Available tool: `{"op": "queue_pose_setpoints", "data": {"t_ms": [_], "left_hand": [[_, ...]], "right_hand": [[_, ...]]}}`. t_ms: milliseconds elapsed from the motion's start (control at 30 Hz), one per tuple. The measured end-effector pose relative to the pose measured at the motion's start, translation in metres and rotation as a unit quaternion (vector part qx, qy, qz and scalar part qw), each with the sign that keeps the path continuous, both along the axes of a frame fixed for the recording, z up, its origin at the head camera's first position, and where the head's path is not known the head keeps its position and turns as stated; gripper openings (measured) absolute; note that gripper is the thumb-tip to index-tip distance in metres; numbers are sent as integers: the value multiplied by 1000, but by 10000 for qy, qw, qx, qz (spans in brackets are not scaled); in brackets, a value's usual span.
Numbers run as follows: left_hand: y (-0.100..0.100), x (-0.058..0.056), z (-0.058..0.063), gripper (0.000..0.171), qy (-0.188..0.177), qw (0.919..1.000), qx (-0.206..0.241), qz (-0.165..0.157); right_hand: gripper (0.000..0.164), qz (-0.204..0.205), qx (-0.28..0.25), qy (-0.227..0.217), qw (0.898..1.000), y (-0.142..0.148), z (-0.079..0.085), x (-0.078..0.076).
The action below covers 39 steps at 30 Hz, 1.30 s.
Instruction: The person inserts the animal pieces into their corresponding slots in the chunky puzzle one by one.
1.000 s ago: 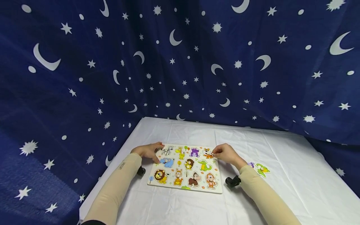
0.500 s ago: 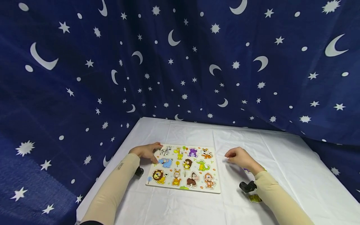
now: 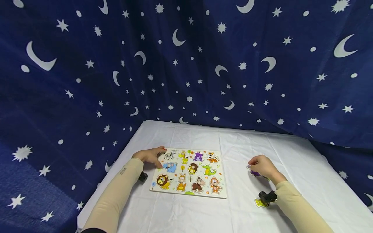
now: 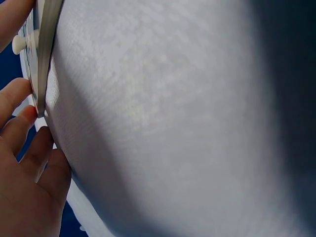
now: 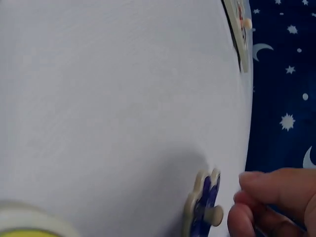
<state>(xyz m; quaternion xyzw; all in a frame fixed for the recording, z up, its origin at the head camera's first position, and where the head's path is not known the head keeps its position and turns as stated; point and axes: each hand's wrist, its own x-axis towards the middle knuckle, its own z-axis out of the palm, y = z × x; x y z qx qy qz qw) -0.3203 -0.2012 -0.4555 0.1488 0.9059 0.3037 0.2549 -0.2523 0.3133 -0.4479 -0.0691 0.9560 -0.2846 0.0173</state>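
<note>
A white peg puzzle board with animal pictures lies on the table. My left hand rests at its far left corner, thumb and fingers spread along the edge. Seen from the left wrist, several fingers lie against or beside the board's rim. My right hand hovers over a purple puzzle piece right of the board. In the right wrist view the fingertips are close to the piece's wooden knob, with a small gap between. A greenish piece is partly hidden behind that hand.
A yellow puzzle piece lies nearer the front, partly under the black wrist camera. White cloth covers the table. A blue curtain with moons and stars hangs behind it.
My right hand has left the tiger at the board's upper right and moved right to the purple piece. My left hand has stayed at the board's corner.
</note>
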Motion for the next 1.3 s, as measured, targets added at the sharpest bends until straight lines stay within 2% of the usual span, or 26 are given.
{"op": "queue_pose_setpoints", "data": {"t_ms": [167,533,933,1300], "left_hand": [[0,-2,-4,97,-59,9998,114,144],[1,-1,-3,99,-64,9998,116,139],[1,-2,-1,99,19,9998,-82,163],[1,-1,-4,99,-27,9999,-36,157]], "right_hand": [[14,-341,169,58,9993,6,-3,2],[7,-838,116,-43,9964,5,-9,11],[9,-1049,-70,5,9945,3,-10,11],[5,-980,71,25,9952,1,-11,12]]}}
